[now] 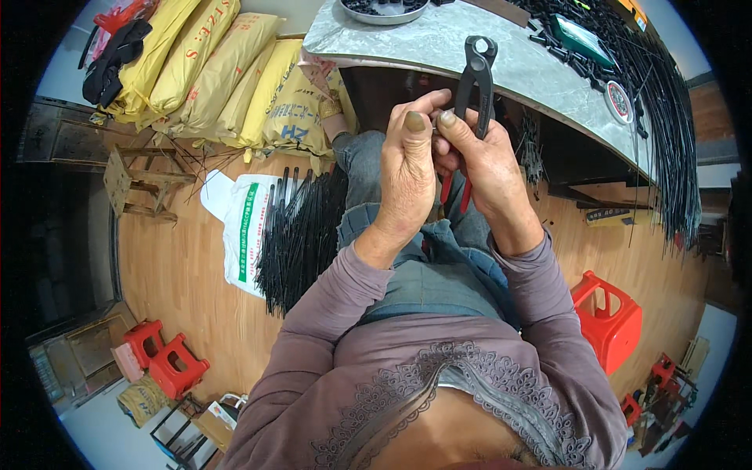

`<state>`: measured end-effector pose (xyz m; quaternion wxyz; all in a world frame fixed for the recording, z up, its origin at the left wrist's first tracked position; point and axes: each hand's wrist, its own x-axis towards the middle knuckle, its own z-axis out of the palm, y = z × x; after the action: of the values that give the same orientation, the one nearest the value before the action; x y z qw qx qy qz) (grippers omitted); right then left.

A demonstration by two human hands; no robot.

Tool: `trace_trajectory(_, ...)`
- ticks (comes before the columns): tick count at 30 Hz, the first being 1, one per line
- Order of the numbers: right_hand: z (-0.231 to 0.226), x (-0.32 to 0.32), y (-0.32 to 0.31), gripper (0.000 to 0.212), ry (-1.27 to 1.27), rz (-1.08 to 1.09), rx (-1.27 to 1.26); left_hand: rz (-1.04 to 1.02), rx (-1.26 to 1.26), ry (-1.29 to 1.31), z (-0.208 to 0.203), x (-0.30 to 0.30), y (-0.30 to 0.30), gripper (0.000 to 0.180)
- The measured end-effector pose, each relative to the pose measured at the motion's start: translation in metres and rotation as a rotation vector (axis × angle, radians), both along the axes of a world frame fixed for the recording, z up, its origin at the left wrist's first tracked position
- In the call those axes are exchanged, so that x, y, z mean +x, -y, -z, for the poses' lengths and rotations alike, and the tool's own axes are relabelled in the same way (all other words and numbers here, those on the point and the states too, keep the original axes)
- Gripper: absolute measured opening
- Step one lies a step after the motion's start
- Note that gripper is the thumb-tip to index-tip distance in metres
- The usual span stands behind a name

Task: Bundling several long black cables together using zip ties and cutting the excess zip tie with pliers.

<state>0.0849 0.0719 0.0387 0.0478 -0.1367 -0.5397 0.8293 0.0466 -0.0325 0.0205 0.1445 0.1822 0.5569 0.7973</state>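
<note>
A pair of pincers point(478, 77) with a black head and red handles points away from me, above my lap. My right hand point(501, 172) is closed around them; the red grips show below its fingers. Right beside it, my left hand point(406, 176) has its thumb raised and its fingers curled toward the right hand's fingertips. Whatever sits between the fingers of the two hands is too small and hidden to name. Both hands are near the front edge of a marbled grey table point(376, 43).
Long black rods point(305, 235) lie on a white sack on the floor at left. More rods point(674, 157) hang over the table's right end. Full yellow sacks point(211, 78) stand at the back left beside a wooden stool point(129, 184). A red plastic stool point(607, 321) is at right.
</note>
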Motion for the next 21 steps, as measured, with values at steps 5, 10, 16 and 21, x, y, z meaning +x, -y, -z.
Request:
trace_trajectory(5, -0.0005, 0.0002, 0.0002, 0.018, -0.015, 0.012, 0.022, -0.009, -0.011, -0.039, 0.0014, -0.0006, -0.0004, 0.057)
trace_trajectory(10, -0.0061, -0.0005, 0.0046, 0.024, -0.015, 0.047, 0.049, -0.028, -0.054, -0.104, 0.0024, -0.0015, 0.0014, 0.058)
trace_trajectory(16, -0.0055, -0.0005, 0.0046, 0.022, -0.009, 0.048, 0.002, 0.006, 0.012, -0.015, -0.0001, -0.0002, 0.0013, 0.057)
trace_trajectory(21, -0.0046, 0.0023, 0.0028, 0.019, -0.02, -0.001, -0.005, 0.014, 0.021, -0.011, -0.0013, 0.0002, 0.0028, 0.056)
